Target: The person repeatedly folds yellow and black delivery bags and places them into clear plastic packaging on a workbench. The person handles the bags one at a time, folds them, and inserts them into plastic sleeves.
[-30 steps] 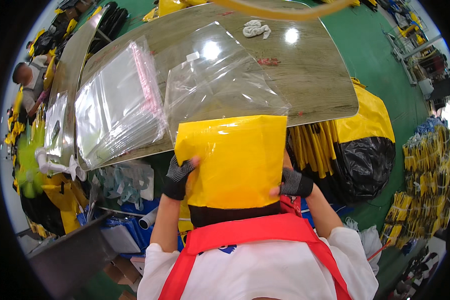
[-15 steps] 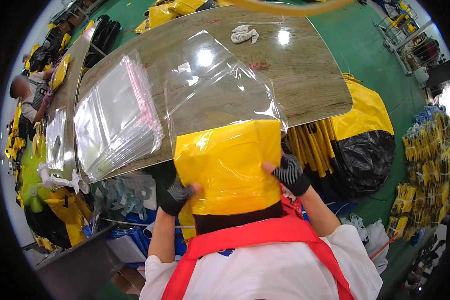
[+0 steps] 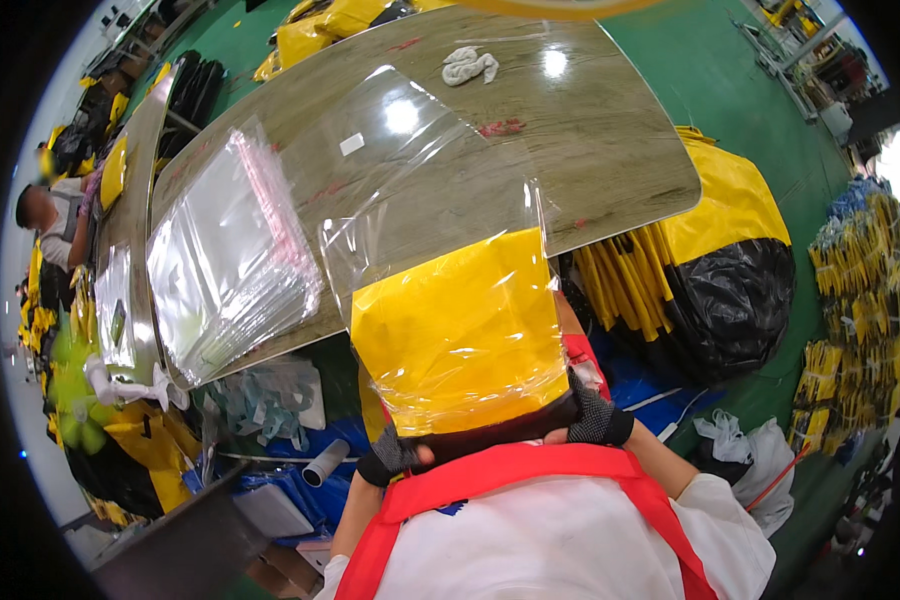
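A folded yellow-and-black sheet (image 3: 460, 325) lies inside a large clear plastic bag (image 3: 435, 180), right in front of my body. The bag's far part stretches flat over the table, while its near part hangs past the table's edge. My left hand (image 3: 394, 458), in a dark fingerless glove, is closed on the near left corner of the sheet, at its black strip. At the near right corner my right hand (image 3: 592, 420), gloved alike, grips with the thumb on top. The fingers of both hands are mostly hidden beneath.
A stack of clear plastic bags (image 3: 225, 255) lies left on the wood-look table (image 3: 610, 130). A white cloth (image 3: 468, 66) rests toward the far side. Folded yellow-and-black pieces (image 3: 710, 260) are piled at the right. A small fan (image 3: 78, 390) and a co-worker (image 3: 55, 220) are at left.
Both hands have slid down the sides of the bagged sheet toward my body, to its near corners. The bag and sheet have shifted slightly nearer.
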`<action>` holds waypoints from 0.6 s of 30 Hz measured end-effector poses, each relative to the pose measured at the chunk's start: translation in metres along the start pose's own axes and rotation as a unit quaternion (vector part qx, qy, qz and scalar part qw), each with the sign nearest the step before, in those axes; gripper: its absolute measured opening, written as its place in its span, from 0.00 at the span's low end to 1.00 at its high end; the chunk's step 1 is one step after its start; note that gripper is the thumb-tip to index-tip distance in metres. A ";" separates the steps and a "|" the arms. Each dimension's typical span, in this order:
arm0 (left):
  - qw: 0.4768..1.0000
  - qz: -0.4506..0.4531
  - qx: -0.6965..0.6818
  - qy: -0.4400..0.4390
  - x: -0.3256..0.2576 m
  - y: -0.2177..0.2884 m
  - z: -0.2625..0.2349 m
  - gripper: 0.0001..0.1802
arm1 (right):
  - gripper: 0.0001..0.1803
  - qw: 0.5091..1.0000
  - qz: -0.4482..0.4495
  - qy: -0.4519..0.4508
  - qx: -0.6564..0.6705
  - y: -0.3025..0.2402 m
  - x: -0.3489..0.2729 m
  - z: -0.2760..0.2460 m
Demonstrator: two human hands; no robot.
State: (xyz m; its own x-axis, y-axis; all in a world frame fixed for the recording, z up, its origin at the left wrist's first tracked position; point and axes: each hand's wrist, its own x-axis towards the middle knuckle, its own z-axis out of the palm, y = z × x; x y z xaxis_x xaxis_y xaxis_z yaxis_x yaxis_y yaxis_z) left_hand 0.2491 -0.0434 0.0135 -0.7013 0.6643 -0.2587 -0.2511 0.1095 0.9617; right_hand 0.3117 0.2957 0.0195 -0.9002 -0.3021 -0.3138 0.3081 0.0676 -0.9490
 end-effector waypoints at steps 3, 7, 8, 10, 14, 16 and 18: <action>0.982 -0.087 0.166 -0.004 0.027 0.043 -0.003 0.42 | 0.63 0.986 -0.047 0.131 0.095 -0.064 0.027 -0.010; 0.938 -0.041 0.300 0.167 0.082 0.000 -0.005 0.22 | 0.56 0.945 -0.231 0.180 0.145 -0.086 0.071 -0.023; 0.907 -0.028 0.373 0.194 0.096 -0.009 0.000 0.20 | 0.51 0.944 -0.258 0.204 -0.023 -0.068 0.082 -0.031; 0.852 0.033 0.475 0.217 0.120 -0.004 0.011 0.17 | 0.47 0.937 -0.276 0.204 -0.061 -0.121 0.095 -0.034; 0.942 0.092 0.313 0.074 0.156 0.088 0.033 0.13 | 0.38 0.883 -0.335 0.290 -0.156 -0.173 0.103 -0.064; 0.853 0.235 0.453 0.108 0.133 0.142 0.012 0.08 | 0.33 0.793 -0.425 0.352 -0.257 -0.169 0.112 -0.084; 0.742 0.383 0.522 0.174 0.143 0.198 -0.006 0.19 | 0.34 0.786 -0.449 0.250 -0.343 -0.148 0.126 -0.110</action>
State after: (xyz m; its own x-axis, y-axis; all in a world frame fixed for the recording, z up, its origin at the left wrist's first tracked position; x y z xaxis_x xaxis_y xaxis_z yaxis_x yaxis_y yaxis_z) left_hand 0.0955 0.0688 0.1670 -0.5468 0.6160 0.5671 0.8364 0.4327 0.3365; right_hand 0.1190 0.3518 0.1171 -0.7210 -0.1218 0.6821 -0.6055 0.5893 -0.5348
